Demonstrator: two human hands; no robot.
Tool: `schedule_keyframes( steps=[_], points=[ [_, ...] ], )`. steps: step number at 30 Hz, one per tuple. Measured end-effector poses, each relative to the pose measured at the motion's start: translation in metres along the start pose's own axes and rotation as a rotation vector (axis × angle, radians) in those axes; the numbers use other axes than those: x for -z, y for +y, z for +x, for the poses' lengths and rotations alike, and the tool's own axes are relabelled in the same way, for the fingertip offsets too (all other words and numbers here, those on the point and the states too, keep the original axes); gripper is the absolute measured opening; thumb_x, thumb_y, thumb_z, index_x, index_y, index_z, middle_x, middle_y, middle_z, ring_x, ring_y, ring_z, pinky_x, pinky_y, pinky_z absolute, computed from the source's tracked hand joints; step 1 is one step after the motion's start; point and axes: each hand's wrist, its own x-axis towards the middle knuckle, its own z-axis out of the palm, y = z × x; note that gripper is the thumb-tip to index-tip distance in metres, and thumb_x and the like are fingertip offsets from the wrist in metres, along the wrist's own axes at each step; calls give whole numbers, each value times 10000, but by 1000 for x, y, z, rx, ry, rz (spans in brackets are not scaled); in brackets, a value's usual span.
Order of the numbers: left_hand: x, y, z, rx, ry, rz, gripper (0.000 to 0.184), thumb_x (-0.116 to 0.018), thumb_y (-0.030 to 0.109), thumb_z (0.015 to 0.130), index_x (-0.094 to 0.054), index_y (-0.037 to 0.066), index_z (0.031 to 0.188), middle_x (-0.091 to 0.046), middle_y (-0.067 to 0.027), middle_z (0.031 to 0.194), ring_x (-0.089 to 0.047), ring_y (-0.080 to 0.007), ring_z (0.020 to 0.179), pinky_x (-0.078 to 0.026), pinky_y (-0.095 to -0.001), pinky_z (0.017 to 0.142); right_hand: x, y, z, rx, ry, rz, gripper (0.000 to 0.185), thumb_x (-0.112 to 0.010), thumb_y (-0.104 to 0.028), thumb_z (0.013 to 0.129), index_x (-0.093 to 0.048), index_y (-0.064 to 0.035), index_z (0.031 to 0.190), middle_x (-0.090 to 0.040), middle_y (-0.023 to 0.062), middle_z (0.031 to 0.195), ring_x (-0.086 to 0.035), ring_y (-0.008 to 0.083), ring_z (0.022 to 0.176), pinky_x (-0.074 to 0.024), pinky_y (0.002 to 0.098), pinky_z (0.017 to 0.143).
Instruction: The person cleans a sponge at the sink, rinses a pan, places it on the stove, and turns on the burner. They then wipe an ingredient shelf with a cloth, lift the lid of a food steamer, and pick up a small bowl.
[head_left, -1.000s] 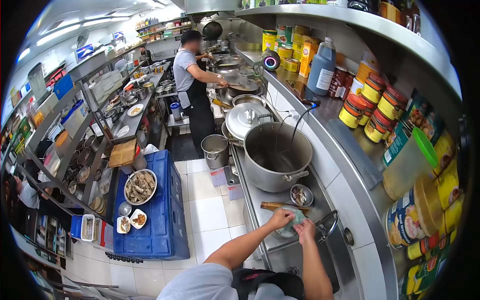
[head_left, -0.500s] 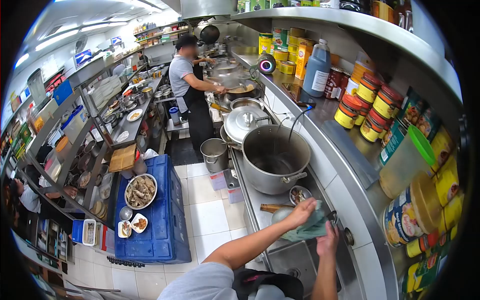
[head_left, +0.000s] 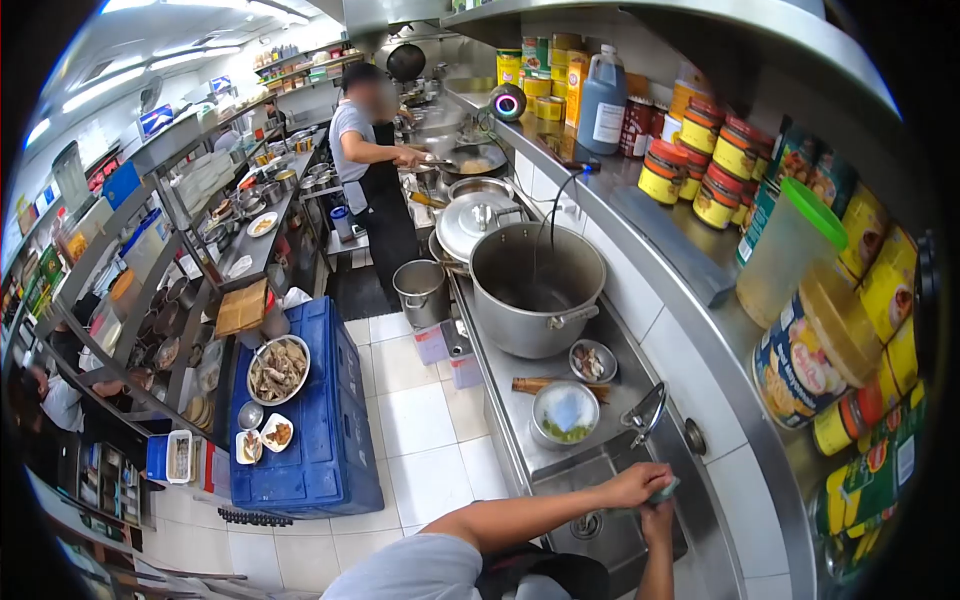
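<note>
Left to right: the blue chest (head_left: 320,470) stands well apart from your work. On the steel tabletop (head_left: 612,400), a metal bowl (head_left: 538,425) with something green in it sits near the edge of the sink (head_left: 622,555). Over that sink, your left hand (head_left: 638,484) is curled tightly around a bunched green cloth (head_left: 666,490); your right hand (head_left: 656,516), just below, appears closed on the same bundle (its fingers are partly hidden). If you are wringing, as the grip suggests, counter-rotate your wrists, keep the bundle low over the basin and let no drips reach the bowl. At far right, the label of the large jar (head_left: 785,370) reads "Mayonnaise"; lettering on the green packs (head_left: 885,450) beyond is too distorted for you to read surely.
</note>
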Motion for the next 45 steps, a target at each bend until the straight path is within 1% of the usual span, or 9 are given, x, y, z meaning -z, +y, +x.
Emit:
schedule_keyframes(
  steps=[8, 10, 14, 18, 19, 28, 38, 41, 45],
  points=[
    [-15, -121, -63, 117, 166, -5, 272, -508, 264, 947, -598, 9, 926, -609, -160, 810, -578, -280, 743, -454, -384, 708, 24, 138, -38, -429, -149, -439, 236, -708, -177, 831, -637, -4, 975, -637, 20, 890, -570, 108, 819, -453, 288, 746],
    [-18, -173, -76, 491, 393, -153, 305, -513, 291, 948, -620, 9, 903, -620, -132, 755, -567, -219, 690, -458, -376, 674, 2, 131, -44, -413, 80, 308, 208, -727, -188, 832, -634, -28, 737, -571, -23, 733, -477, 61, 678, -358, 261, 554],
    [-73, -190, -78, 538, 709, -220, 398, -518, 385, 929, -655, 29, 816, -588, -129, 650, -560, -218, 632, -463, -384, 631, -28, 108, -11, -623, 293, 789, 308, -605, -324, 916, -626, -22, 975, -638, 87, 904, -613, 211, 811, -503, 342, 758],
    [-106, -186, -79, 486, 437, 174, 337, -547, 336, 888, -658, 30, 805, -638, -214, 795, -621, -391, 745, -494, -453, 718, -16, 225, 3, -723, 88, 1277, 396, -425, -437, 954, -613, -92, 1002, -645, 100, 972, -638, 278, 908, -510, 445, 841],
    [-102, -241, -91, 568, 443, 217, 293, -551, 306, 862, -659, 42, 796, -649, -197, 816, -620, -375, 740, -497, -433, 723, -29, 212, 5, -980, 208, 769, 402, -381, -447, 947, -618, -128, 1005, -651, 79, 981, -638, 276, 929, -515, 457, 823],
    [-75, -239, -89, 705, 467, 94, 217, -557, 245, 831, -654, 53, 809, -643, -192, 783, -604, -406, 771, -485, -457, 732, -66, 174, 29, -1129, 45, 760, 316, -431, -374, 928, -626, -138, 1007, -659, 47, 960, -651, 238, 846, -535, 408, 759],
    [-41, -226, -113, 477, 100, 54, 539, -494, 498, 936, -635, -4, 799, -635, -191, 775, -624, -297, 765, -482, -403, 741, -23, 182, 13, -779, 54, 573, 472, -594, -482, 895, -577, -64, 1114, -608, 52, 985, -591, 177, 889, -480, 338, 784],
    [-20, -204, -95, 427, -120, -40, 495, -505, 454, 947, -631, 0, 795, -632, -148, 781, -585, -233, 729, -484, -364, 714, -4, 169, -10, -474, -174, -208, 391, -638, -397, 891, -665, -7, 893, -610, -4, 803, -539, 102, 769, -438, 281, 674],
    [-23, -233, -85, 509, 635, -246, 246, -576, 236, 893, -647, 22, 794, -646, -124, 773, -603, -190, 717, -490, -323, 686, 1, 200, 0, -408, 22, 359, 346, -588, -381, 930, -644, -42, 976, -629, 37, 910, -584, 140, 800, -476, 296, 770]
  ],
)
